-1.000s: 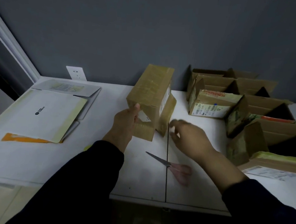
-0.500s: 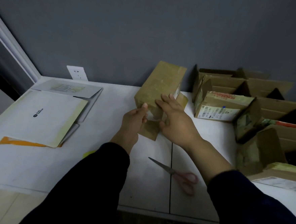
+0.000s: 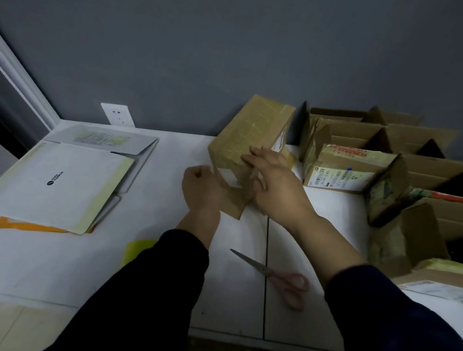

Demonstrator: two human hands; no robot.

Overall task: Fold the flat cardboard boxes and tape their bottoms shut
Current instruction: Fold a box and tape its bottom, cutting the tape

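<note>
Yellow sheet [image 3: 137, 250] half under a sleeve [image 3: 159, 285], label print [image 3: 339, 177] unreadable (too small), rightmost boxes [image 3: 457, 218] cropped

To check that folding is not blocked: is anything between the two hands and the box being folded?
Nothing visible does. The right hand rests flat on the box; the left hand is at its left edge. The scissors lie on the table, nearer the person.

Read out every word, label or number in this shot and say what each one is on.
None can be read for certain.
White mailer: black logo with two lines of lettering, too blurred.
Shipping label on open box: barcode, tiny print, unreadable.
Red print above it: blurred.
White sticker on held box: illegible.
Corner label, bottom right: blurred.
</note>
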